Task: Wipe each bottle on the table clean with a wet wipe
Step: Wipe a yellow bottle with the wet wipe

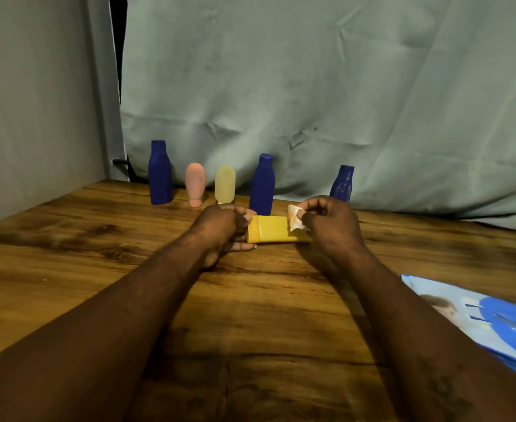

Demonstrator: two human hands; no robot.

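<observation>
Now, mid-counter: yellow bottle [273, 229] on its side, long axis running left to right, held between both grips just in front of the back row. Left grip [220, 226] closed round the bottle's left end, thumb on top, fingers curled underneath, their tips showing below the bottle's lower edge. Right grip [329, 229] at the bottle's right end, thumb and fingers pinching a crumpled white wipe [296, 220] and pressing it against the upper right part of the bottle. Cannot tell whether the bottle rests on the counter [98, 239] or sits just above it.

Back row, upright, close against a grey-green cloth [311, 86] hanging behind the counter. Left to right:
- tall blue bottle [160, 173]
- pink bottle [195, 184] standing on its cap
- pale yellowish bottle [224, 184], its foot hidden behind the left grip
- middle blue bottle [262, 185], just behind the yellow bottle
- small blue bottle [343, 184], set apart to the right, lower part hidden behind the right grip

Right edge of counter, nearer the person: blue and white wipes pack [494, 324] lying flat, printed picture on it, cut off by the frame.

Counter is brown wood grain. Pale wall panel [37, 86] on the left side. Both forearms bare, reaching in from the bottom corners
</observation>
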